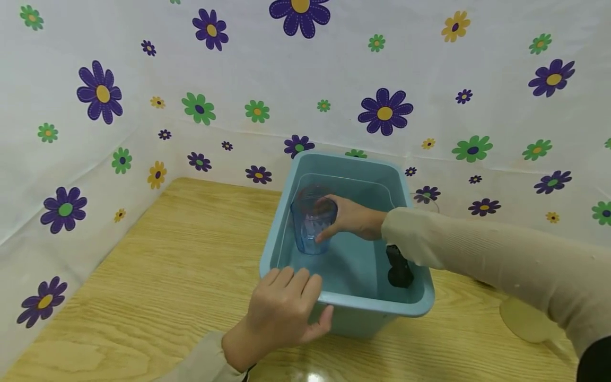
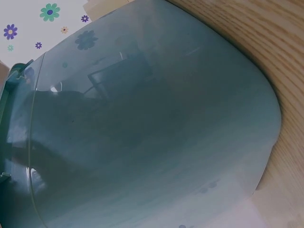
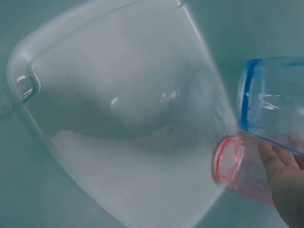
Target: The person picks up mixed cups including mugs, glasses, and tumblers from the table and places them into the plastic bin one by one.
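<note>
A teal plastic bin stands on the table, its open top facing up. My right hand reaches into it and grips a clear blue cup near the bin's left wall, with the thumb on the near side. In the right wrist view a clear pink cup lies next to the blue one, close to the fingers; from above only a reddish tint shows. My left hand holds the bin's near rim, fingers curled over it and thumb outside. The left wrist view shows the bin's outer wall.
A dark object is under the right forearm at the bin's right side. On the table to the right, a pale yellow translucent item is partly covered by the sleeve. A flower-patterned cloth hangs behind the wooden table.
</note>
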Demonstrator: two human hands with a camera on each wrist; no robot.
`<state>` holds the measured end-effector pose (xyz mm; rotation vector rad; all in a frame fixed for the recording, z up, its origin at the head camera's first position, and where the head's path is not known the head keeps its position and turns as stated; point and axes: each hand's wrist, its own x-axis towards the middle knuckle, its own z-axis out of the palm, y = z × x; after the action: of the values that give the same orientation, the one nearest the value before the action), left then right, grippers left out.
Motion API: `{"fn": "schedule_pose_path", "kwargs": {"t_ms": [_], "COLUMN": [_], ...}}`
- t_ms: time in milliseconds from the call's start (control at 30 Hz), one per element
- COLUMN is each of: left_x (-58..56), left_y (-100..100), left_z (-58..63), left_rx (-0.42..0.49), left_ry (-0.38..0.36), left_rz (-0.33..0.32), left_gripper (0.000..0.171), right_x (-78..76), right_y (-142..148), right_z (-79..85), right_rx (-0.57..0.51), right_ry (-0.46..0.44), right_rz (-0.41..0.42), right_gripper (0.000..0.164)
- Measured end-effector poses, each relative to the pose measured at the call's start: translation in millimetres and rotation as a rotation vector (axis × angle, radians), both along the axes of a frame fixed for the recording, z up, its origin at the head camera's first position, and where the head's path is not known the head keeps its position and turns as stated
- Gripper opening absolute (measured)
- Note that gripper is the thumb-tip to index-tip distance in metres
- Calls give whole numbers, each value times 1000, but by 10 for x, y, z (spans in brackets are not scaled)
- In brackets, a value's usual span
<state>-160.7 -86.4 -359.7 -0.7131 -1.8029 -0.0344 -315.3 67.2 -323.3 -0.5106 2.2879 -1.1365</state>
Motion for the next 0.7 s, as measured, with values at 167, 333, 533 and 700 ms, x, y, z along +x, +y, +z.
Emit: {"fn": "schedule_pose_path", "kwargs": {"t_ms": [167, 333, 533, 700], "left_x": [-4, -1, 9, 4], "left_y": [3, -1, 1, -3], "left_z": [-4, -9, -21, -14], "left_rx": [2, 3, 9, 14], "left_ry": [0, -16, -36, -32], "left_rz": [-1, -3, -6, -7], "left_gripper": [39, 40, 40, 39], "right_x": [-28, -80, -161, -168], "right_y": [19, -4, -51, -96], "right_z": [2, -30, -123, -161], "right_rx": [61, 116, 242, 268], "right_ry": [-47, -96, -91, -65], "right_rz": [68, 113, 124, 153], "right_gripper": [81, 92, 103, 105]}}
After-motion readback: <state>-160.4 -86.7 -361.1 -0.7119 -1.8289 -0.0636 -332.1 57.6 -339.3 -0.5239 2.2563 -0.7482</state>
